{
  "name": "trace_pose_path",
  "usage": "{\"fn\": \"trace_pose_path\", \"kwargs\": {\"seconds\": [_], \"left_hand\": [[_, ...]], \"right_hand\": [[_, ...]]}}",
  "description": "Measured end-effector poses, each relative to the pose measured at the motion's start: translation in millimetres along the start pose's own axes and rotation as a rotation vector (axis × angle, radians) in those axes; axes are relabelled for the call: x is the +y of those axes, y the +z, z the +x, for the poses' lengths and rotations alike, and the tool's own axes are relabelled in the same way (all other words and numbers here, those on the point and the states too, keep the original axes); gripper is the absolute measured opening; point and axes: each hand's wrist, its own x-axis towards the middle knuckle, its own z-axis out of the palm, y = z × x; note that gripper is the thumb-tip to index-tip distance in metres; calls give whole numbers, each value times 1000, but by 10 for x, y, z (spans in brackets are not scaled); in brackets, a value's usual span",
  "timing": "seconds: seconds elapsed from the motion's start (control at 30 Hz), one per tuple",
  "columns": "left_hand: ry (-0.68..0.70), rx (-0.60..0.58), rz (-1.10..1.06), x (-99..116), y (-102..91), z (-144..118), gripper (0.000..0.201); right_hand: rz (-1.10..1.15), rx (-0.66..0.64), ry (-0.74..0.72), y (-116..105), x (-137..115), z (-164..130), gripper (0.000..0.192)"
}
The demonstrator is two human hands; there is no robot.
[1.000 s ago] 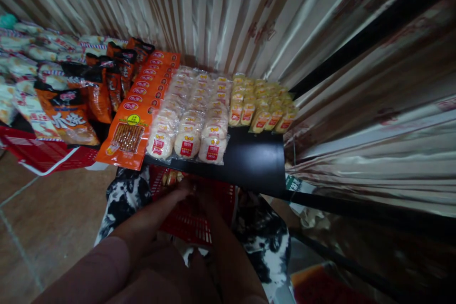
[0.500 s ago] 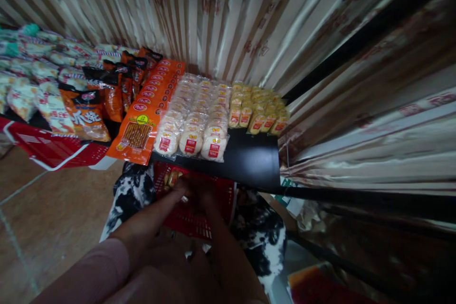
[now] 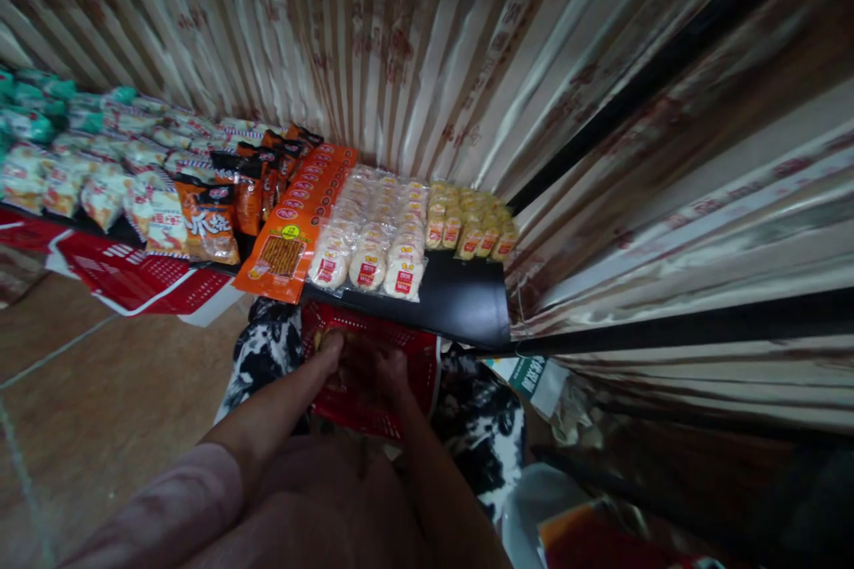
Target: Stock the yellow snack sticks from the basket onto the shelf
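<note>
Left hand (image 3: 332,345) down in red basket (image 3: 420,369), fingers curled on small yellowish packet (image 3: 318,340) at basket's far-left corner. Right hand (image 3: 390,371) beside it inside basket, finger state unclear, too dim. Basket sits just below black shelf (image 3: 467,307).

Striped satin curtains (image 3: 414,44) behind a black shelf (image 3: 467,307), brown tiled floor (image 3: 100,391)

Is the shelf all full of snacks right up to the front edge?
No, the black shelf shows a bare dark patch in front of the yellow snack packs, beside the round rice cracker packs.
</note>
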Motion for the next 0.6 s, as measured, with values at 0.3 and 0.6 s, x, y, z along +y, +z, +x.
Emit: {"fn": "trace_pose_path", "kwargs": {"seconds": [0.3, 0.6], "left_hand": [[-62, -117, -392, -18, -68, -178, 12], [-45, -231, -444, -40, -124, -378, 23]], "right_hand": [[72, 115, 5, -17, 81, -132, 32], [234, 284, -15, 54, 181, -195, 29]]}}
